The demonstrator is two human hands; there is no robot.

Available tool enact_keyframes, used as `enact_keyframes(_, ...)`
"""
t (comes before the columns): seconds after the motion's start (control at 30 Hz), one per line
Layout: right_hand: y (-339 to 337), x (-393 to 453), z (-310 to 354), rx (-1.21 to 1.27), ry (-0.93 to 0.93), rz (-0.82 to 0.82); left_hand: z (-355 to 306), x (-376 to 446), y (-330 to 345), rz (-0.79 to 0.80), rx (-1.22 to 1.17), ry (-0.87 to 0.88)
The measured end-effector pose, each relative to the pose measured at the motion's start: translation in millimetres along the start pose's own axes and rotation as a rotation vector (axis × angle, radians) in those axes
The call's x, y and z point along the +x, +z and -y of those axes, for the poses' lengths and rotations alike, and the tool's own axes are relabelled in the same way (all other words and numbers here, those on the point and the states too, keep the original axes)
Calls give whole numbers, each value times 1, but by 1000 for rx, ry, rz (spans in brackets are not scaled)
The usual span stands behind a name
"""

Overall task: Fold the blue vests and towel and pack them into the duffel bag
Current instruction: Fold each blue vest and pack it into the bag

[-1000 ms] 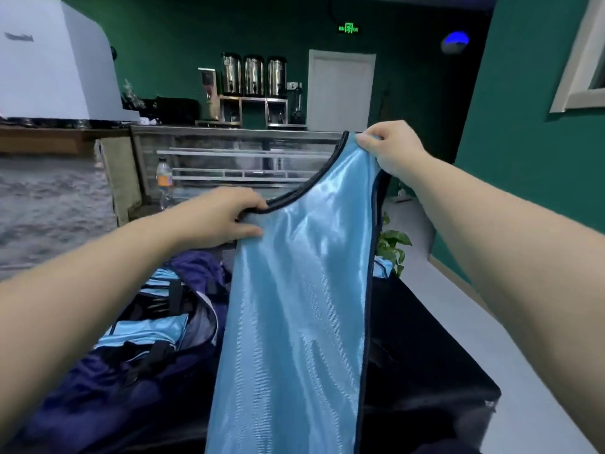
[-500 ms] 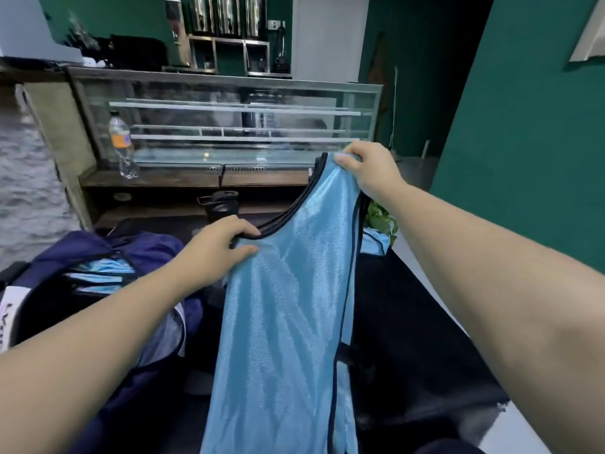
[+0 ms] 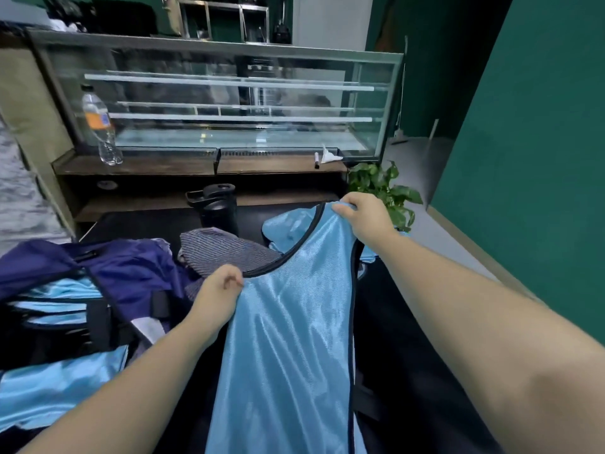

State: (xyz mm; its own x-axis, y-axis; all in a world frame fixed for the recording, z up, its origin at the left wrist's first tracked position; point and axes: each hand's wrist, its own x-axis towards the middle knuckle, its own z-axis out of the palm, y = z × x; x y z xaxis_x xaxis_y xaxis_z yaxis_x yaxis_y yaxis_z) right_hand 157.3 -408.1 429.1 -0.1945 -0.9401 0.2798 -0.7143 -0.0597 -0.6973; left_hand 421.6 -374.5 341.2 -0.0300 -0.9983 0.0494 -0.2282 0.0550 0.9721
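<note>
A navy duffel bag point(image 3: 108, 276) lies open at left on the dark table point(image 3: 402, 339), blue fabric inside. Over the table hangs a shiny blue vest point(image 3: 288, 339), the right hand point(image 3: 366, 217) pinching its shoulder strap and the left hand point(image 3: 219, 290) gripping its black-trimmed neckline.

Both bare forearms reach forward from the lower corners. Left hand point(image 3: 220, 287) sits low and centre-left, fingers curled, pinching the vest point(image 3: 288, 339) at its neckline. Right hand point(image 3: 366, 217) is further out and higher, fingers curled over, gripping the shoulder strap. Right arm straighter, left bent inward.
</note>
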Motion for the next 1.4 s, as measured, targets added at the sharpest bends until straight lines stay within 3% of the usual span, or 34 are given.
enact_keyframes(0.3, 47, 2, -25, -125, 7, 68, 59, 15, 11, 80, 184, -17)
enact_keyframes(0.53, 51, -50, -14, -139, -200, 121, 82, 19, 14, 193, 304, 4)
enact_keyframes(0.67, 56, -98, -14, -100, -354, 237, 88, 22, 12, 227, 304, 15)
enact_keyframes(0.8, 69, -137, -25, -141, -378, 392, 89, 23, 10, 236, 283, -1)
enact_keyframes(0.9, 74, -147, -34, -162, -229, 591, 89, 23, 11, 227, 262, -8)
enact_keyframes(0.93, 76, -144, -40, -132, -159, 576, 88, 23, 11, 225, 252, -14)
enact_keyframes(1.0, 77, -130, -56, -35, -10, 347, 86, 22, 12, 223, 243, -32)
enact_keyframes(1.07, 77, -111, -75, 26, 255, 150, 85, 21, 12, 215, 223, -48)
enact_keyframes(1.17, 77, -99, -90, 166, 606, 272, 84, 20, 12, 205, 191, -70)
enact_keyframes(1.4, 81, -97, -80, 98, 594, 536, 83, 18, 11, 210, 108, -132)
